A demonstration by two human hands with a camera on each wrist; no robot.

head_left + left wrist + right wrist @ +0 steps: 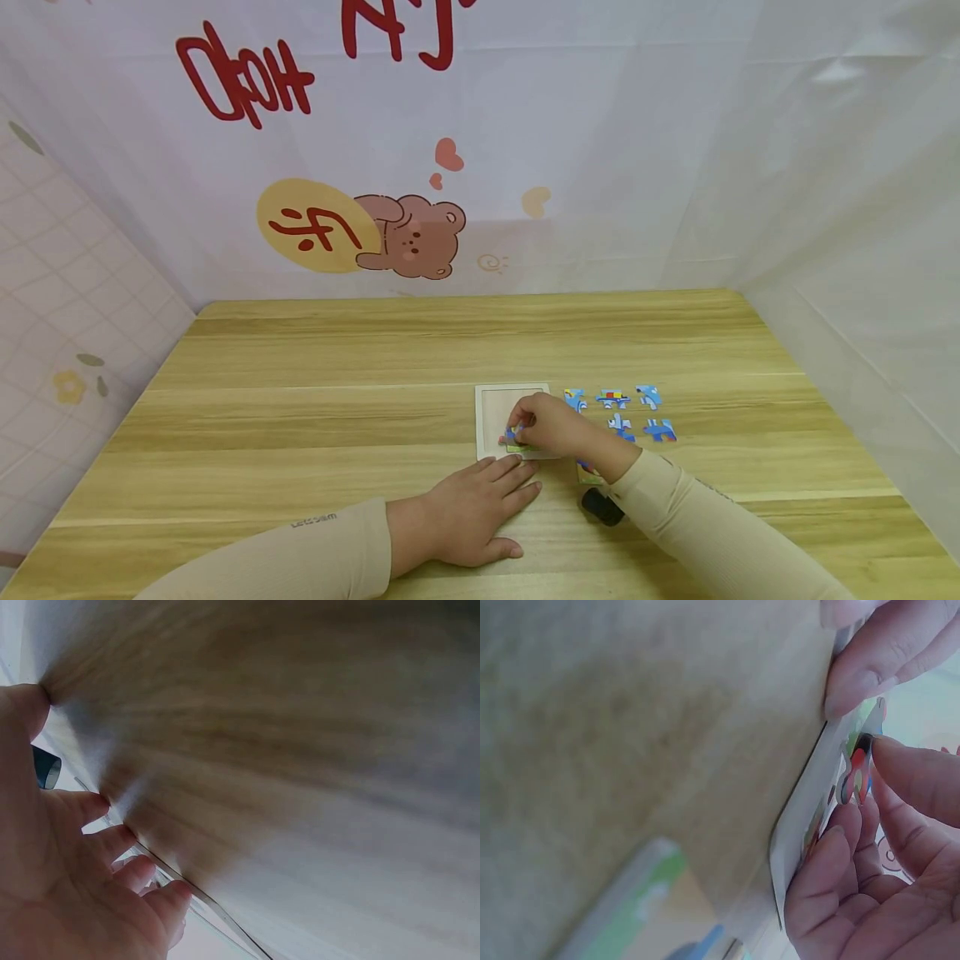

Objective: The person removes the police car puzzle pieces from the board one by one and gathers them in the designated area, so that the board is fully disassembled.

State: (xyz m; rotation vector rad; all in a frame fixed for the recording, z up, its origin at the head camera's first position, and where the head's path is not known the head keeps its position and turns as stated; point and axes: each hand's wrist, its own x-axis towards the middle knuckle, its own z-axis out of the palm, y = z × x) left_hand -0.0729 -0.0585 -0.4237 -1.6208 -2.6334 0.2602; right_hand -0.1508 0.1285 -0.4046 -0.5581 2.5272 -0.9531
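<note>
A pale wooden puzzle tray with a raised rim lies on the table. My right hand is over its near part, pinching a colourful jigsaw piece between thumb and fingers. In the right wrist view this piece is tilted up from the tray. Other printed colour shows in the tray under the right fingers, partly hidden. My left hand lies palm down, fingers straight and spread, fingertips at the tray's near edge.
Several blue jigsaw pieces lie on the table right of the tray. Another piece is partly covered by the right forearm. A black object sits at the right wrist. A printed cloth hangs behind the wooden table.
</note>
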